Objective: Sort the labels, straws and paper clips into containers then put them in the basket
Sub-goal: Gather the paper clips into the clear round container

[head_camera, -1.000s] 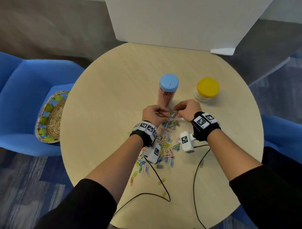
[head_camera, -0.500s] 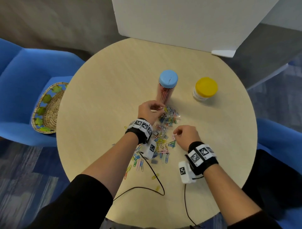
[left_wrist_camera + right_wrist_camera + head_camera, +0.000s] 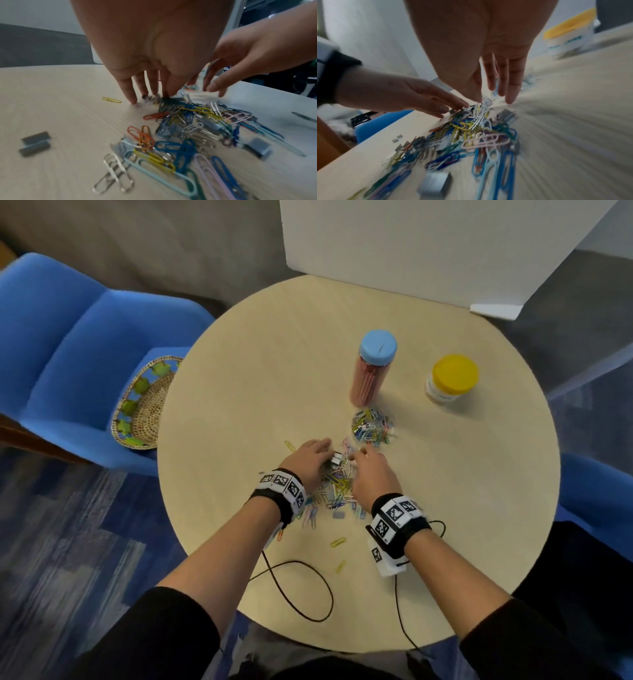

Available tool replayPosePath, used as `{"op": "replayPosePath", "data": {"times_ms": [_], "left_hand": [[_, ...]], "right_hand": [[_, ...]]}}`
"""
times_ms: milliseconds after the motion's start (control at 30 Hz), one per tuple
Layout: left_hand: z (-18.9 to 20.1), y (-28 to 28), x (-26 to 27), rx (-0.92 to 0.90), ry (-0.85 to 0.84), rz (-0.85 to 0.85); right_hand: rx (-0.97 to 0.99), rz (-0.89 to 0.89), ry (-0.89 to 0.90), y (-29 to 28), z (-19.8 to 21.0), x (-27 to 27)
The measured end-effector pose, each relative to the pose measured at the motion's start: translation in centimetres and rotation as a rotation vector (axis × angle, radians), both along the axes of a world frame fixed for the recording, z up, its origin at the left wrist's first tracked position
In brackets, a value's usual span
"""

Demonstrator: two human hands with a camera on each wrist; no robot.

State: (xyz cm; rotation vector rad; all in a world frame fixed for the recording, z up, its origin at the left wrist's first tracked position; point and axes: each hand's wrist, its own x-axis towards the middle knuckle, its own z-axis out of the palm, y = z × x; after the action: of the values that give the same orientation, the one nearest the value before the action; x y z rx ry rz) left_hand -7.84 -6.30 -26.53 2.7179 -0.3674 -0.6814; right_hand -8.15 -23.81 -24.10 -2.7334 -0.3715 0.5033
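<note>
Raking one paper clip pile (image 3: 337, 491) with two hands, beside two lidded containers.

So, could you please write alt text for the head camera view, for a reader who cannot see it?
Two hands, left hand and right hand, reach with extended fingers into a pile of coloured paper clips on a round wooden table. Beyond stand a blue-lidded jar, a yellow-lidded jar and a clear container of clips; a woven basket sits on a blue chair.

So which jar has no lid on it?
The small clear jar full of paper clips, nearest the hands. It is open on top, while the tall jar has a blue lid and the short jar a yellow one.
</note>
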Motion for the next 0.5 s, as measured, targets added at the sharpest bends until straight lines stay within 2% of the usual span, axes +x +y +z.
{"op": "replayPosePath", "data": {"times_ms": [67, 233, 367, 500], "left_hand": [[0.9, 0.2, -1.3, -0.007, -0.036, 0.067], [1.9, 2.3, -4.6, 0.049, -0.021, 0.225], [1.4, 2.9, -6.2, 0.062, 0.002, 0.283], [0.9, 2.4, -6.9, 0.042, 0.001, 0.292]], "right_hand": [[0.008, 0.102, 0.0, 0.5, -0.2, 1.0], [-0.227, 0.322, 0.023, 1.5, -1.6, 1.3], [-0.152, 0.324, -0.03, 2.0, -1.6, 0.3], [-0.093, 0.226, 0.001, 3.1, -1.4, -0.2]]}}
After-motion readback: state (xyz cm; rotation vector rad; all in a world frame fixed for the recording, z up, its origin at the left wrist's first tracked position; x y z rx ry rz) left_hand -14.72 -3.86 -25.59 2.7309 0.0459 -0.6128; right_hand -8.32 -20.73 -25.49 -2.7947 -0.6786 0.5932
